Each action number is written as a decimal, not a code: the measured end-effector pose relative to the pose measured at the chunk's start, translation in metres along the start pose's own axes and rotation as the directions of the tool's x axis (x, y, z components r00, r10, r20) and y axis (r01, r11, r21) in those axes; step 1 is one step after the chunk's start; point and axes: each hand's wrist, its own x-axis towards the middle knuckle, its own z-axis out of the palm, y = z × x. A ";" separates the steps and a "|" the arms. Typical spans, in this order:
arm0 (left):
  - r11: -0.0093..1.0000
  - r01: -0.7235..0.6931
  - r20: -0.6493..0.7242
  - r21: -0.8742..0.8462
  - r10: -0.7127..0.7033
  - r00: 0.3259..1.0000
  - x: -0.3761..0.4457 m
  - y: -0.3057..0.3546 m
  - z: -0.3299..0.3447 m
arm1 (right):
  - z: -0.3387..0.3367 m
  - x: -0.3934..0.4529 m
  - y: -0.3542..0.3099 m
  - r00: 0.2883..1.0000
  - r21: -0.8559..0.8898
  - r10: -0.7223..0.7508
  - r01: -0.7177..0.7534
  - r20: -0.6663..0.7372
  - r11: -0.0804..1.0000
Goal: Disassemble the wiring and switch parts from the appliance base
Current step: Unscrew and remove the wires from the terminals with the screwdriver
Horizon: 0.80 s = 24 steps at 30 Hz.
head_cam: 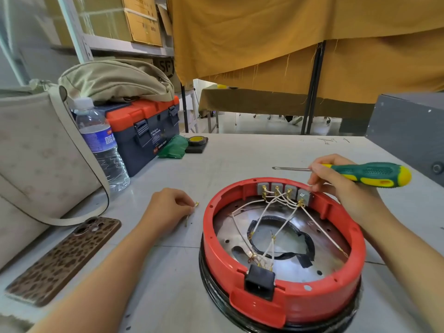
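The red appliance base (pixel 283 251) sits on the worktop (pixel 240 155) at my 5 o'clock. My left hand (pixel 168 207) pinches a detached wire (pixel 192 211) at the base's 9 o'clock. My right hand (pixel 336 179) grips the screwdriver (pixel 367 174), fingertips touching the switch row (pixel 283 191) at 12 o'clock.

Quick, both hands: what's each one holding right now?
Left hand: pinching a loose wire on the table.
Right hand: closed around the screwdriver, fingers at the switch row.
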 end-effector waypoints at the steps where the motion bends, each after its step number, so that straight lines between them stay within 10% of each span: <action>1: 1.000 -0.009 -0.010 0.011 0.009 1.000 0.001 -0.002 0.001 | 0.000 0.000 0.000 1.000 -0.002 -0.001 0.001 0.000 1.000; 15: 0.990 -0.137 -0.170 -0.035 0.129 0.977 0.001 0.026 -0.005 | 0.002 0.000 -0.001 0.999 0.051 0.010 -0.008 -0.032 0.999; 24: 0.808 -0.497 0.357 0.318 0.383 0.852 -0.012 0.115 0.015 | -0.006 0.003 -0.006 0.990 0.067 -0.004 0.014 -0.144 0.998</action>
